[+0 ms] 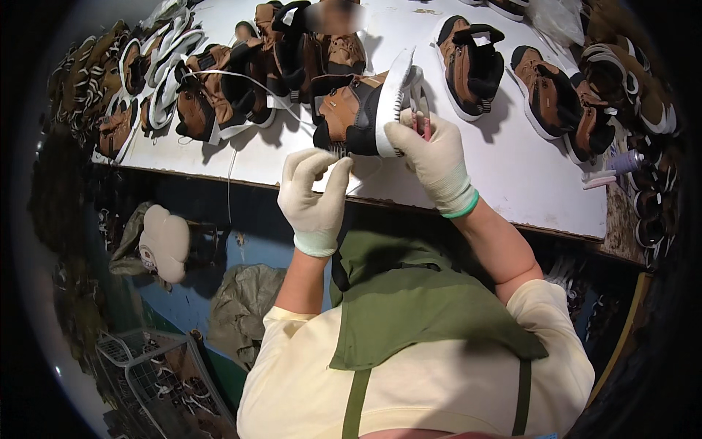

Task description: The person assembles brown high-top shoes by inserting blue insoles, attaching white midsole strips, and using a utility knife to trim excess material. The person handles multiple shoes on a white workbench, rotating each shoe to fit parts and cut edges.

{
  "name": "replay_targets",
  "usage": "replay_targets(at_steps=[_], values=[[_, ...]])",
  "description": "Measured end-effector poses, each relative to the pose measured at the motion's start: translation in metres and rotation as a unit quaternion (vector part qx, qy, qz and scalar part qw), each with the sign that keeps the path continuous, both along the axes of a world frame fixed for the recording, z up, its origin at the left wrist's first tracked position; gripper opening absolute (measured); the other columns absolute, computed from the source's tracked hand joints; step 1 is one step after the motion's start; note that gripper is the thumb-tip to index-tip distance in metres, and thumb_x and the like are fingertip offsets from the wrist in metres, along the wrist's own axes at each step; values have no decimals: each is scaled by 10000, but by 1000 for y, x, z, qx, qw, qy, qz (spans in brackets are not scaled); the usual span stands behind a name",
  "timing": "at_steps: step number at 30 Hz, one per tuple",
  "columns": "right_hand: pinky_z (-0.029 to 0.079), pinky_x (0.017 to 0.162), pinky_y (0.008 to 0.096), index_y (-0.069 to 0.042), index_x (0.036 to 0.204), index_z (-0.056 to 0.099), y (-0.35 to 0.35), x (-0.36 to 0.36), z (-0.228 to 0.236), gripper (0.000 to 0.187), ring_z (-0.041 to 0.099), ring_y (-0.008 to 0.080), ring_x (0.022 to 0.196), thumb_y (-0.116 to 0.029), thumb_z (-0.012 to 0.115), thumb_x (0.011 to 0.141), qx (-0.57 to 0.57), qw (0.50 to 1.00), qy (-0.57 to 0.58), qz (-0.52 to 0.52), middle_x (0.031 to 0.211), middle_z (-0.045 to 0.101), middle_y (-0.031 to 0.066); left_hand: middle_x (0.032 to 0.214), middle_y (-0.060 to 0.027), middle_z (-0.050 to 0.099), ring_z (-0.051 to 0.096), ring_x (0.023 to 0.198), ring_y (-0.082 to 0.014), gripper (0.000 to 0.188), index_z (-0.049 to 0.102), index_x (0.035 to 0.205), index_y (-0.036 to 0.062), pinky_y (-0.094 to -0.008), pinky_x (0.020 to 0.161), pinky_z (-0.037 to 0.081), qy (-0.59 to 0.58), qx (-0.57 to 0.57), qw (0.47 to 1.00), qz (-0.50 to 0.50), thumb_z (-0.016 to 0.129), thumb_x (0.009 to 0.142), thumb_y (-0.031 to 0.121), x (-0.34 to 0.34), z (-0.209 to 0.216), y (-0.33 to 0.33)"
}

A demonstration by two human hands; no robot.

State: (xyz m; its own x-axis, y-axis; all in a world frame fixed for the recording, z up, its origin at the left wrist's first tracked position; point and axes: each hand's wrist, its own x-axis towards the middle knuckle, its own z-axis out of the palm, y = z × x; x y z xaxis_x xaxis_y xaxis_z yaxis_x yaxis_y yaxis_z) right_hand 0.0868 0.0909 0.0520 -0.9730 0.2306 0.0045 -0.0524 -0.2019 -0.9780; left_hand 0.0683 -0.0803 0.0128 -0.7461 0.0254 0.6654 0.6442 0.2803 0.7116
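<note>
Gripping brown shoe [338,113] and red-handled snips [415,121] in right hand [440,157], tipping shoe sidewise above table's [512,192] near side; curling left hand [311,192] just left, can't tell if pinching. Probably detailing shoe; likely calling for steadying next.

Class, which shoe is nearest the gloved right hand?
The brown-and-black shoe at the white table's front middle, tipped with its white sole against the right hand. The other shoes lie farther away.
</note>
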Motion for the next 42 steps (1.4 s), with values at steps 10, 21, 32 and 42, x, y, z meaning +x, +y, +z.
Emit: replay_targets(at_steps=[10,21,32,42], values=[[448,672,215,16,872,648,1,10,-2,105,518,33,726,-89,658,864,-2,999,-30,25,799,609,-38,909,-89,630,590,786,-255,303,685,1000,57,-342,692,488,52,-125,990,-37,776,713,17,-13,15,7],[445,681,206,13,884,647,8,12,0,121,508,30,729,-102,675,858,12,998,-52,25,803,593,-41,862,-102,592,591,762,-282,202,609,909,37,-355,682,477,58,-91,994,-25,691,750,-55,-20,6,20],[433,682,199,8,900,640,15,12,0,133,492,31,735,-111,680,858,-3,998,-59,19,813,565,-47,878,-114,595,588,767,-270,142,608,906,14,-345,716,477,-48,-22,998,-30,683,787,-7,-18,11,17],[394,595,189,-17,855,639,19,12,-1,144,468,22,654,-154,681,851,29,998,-55,19,730,543,-63,828,-62,611,569,778,-250,174,649,875,61,-351,735,444,52,-87,993,-57,731,733,1,-19,17,29]])
